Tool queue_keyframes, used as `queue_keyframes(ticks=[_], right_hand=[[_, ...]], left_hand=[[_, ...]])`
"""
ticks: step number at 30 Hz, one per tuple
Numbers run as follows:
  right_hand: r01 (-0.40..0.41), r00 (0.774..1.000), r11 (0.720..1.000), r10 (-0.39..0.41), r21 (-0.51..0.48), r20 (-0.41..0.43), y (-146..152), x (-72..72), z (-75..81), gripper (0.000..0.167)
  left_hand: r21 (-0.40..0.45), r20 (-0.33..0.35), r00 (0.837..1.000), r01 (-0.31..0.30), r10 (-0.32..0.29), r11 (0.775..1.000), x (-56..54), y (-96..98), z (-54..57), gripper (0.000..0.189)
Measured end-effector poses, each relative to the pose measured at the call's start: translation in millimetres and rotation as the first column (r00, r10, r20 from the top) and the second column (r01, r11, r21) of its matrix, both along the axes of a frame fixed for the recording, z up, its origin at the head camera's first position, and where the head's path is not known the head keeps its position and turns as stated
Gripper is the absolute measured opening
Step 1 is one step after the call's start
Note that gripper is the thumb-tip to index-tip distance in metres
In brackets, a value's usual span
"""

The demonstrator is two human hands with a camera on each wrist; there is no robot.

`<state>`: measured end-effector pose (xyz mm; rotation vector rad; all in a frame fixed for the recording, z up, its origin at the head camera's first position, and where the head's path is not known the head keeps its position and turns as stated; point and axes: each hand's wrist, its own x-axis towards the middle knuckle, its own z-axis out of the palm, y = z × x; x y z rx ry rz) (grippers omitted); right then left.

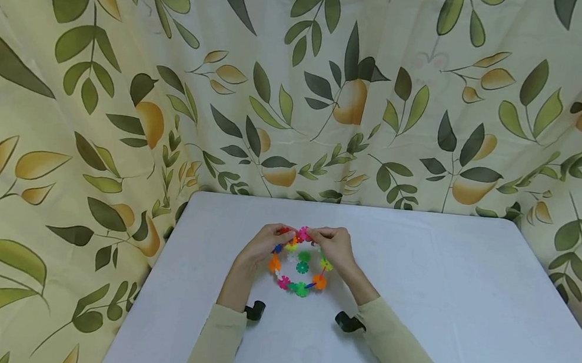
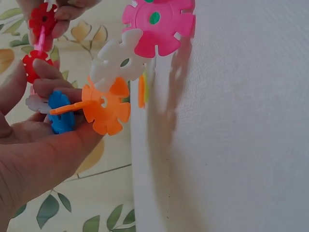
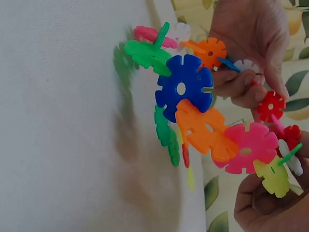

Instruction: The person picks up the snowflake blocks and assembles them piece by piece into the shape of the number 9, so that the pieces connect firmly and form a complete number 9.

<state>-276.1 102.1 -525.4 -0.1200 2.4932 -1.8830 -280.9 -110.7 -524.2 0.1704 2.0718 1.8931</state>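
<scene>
A closed-looking ring of slotted plastic flower discs (image 1: pixel 302 290) in mixed colours is held up above the table by both hands. My left hand (image 1: pixel 262 242), at its far left side, pinches a red disc (image 3: pixel 271 107) between thumb and fingers. On the far right side, my right hand (image 1: pixel 336 248) grips another red disc (image 2: pixel 43 19). A pink disc (image 3: pixel 277 123) stands edge-on between the two red ones. Blue and orange discs (image 2: pixel 106 107) run along beside the left palm. Near the right fingers are a yellow disc (image 3: pixel 273 176) and a white one, partly hidden.
Within the ring's outline in the head view, green discs (image 1: pixel 303 267) show, apparently lower down at the table. The white table (image 1: pixel 415 313) reaches back to a leaf-patterned curtain (image 1: pixel 301 88). Black wrist cameras (image 1: pixel 256 310) project inward from both sleeves.
</scene>
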Motion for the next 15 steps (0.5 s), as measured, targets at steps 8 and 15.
queue_keyframes(ticks=[8,15], right_hand=[[-0.026,0.999,0.999,0.027,-0.030,0.038,3.7,-0.8,-1.9,0.023],[-0.097,0.995,0.995,0.096,0.004,0.038,9.8,-5.4,-1.0,0.025]], left_hand=[[0.081,0.049,0.999,0.011,-0.015,0.997,-0.6,2.8,-1.4,0.033],[0.057,-0.004,0.997,0.073,-0.073,0.996,-0.1,-5.6,-1.8,0.034]])
